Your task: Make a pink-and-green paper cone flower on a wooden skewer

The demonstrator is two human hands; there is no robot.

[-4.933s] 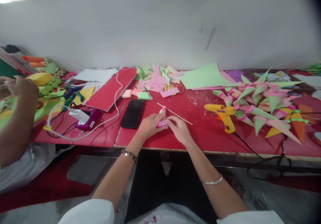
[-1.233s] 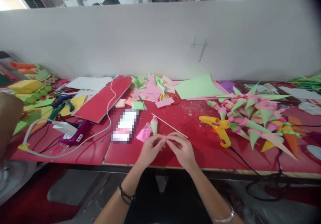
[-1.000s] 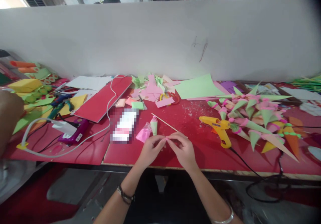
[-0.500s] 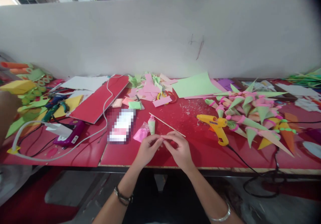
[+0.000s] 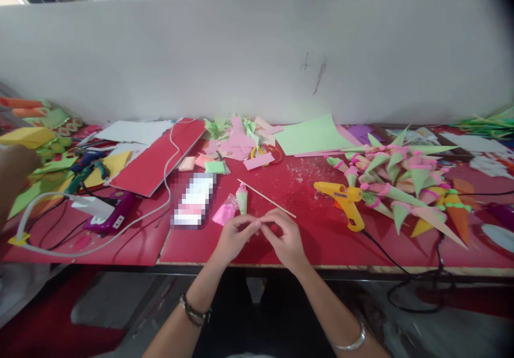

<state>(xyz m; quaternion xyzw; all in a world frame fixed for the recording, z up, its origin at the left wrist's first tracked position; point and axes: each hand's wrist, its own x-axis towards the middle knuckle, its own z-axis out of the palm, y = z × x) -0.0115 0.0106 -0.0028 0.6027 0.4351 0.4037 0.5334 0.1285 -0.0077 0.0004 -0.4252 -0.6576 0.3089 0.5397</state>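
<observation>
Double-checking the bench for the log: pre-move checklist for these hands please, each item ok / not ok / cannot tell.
1. Left hand and right hand working together: ok, fingertips meet over the near part of the table.
2. Piece between the fingers identified: cannot tell, too small and mostly hidden.
3. Pink-topped cone free of any grip: ok, it is on the table beside the pink bag.
4. Thin stick well away from the right hand: not ok, its near end is right by the knuckles.
5. Yellow glue gun apart from both hands: ok.
6. Glue gun cool: cannot tell.
</observation>
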